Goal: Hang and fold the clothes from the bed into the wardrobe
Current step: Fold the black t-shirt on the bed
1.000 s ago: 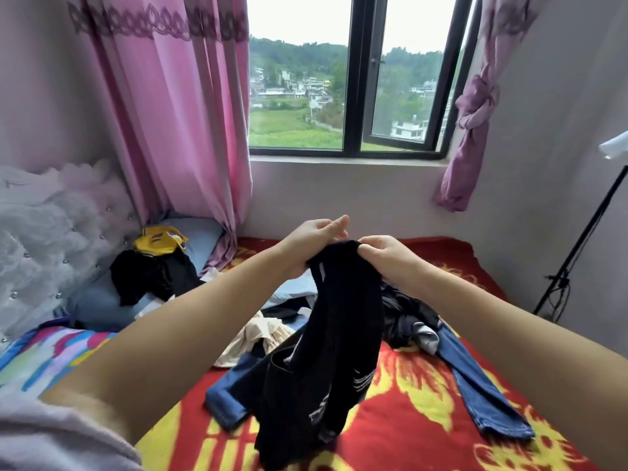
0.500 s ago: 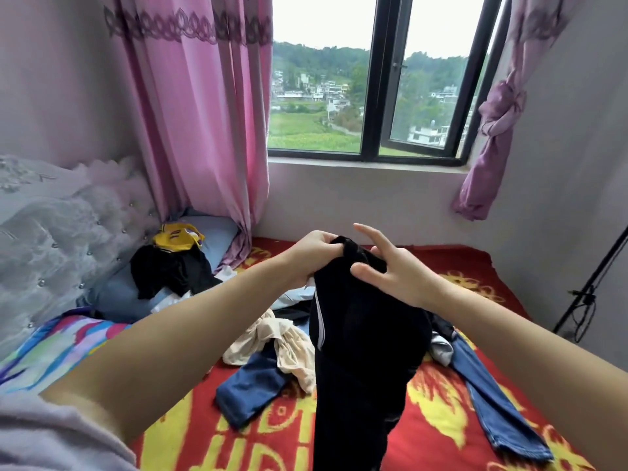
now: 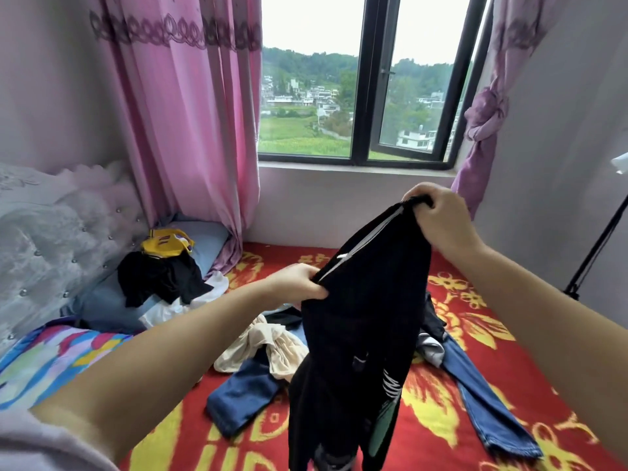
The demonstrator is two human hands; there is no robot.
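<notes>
A black garment (image 3: 360, 334) with white trim hangs in front of me over the bed (image 3: 441, 413), which has a red and yellow cover. My right hand (image 3: 438, 219) grips its top edge, raised up near the window sill. My left hand (image 3: 299, 282) pinches the same edge lower down and to the left. The cloth's lower part drops out of view. Under it on the bed lie blue jeans (image 3: 489, 402), a cream garment (image 3: 265, 348) and another blue piece (image 3: 241, 392). The wardrobe is not in view.
A black garment (image 3: 159, 277) with a yellow item (image 3: 166, 243) lies on a blue pillow (image 3: 102, 300) by the padded headboard (image 3: 51, 232). Pink curtains (image 3: 190, 113) flank the window (image 3: 367, 96). A black stand (image 3: 598, 246) leans at the right wall.
My hands, close together on the garment's top before, have spread apart: the right hand rose up and right, the left dropped down and left, stretching the edge between them.
</notes>
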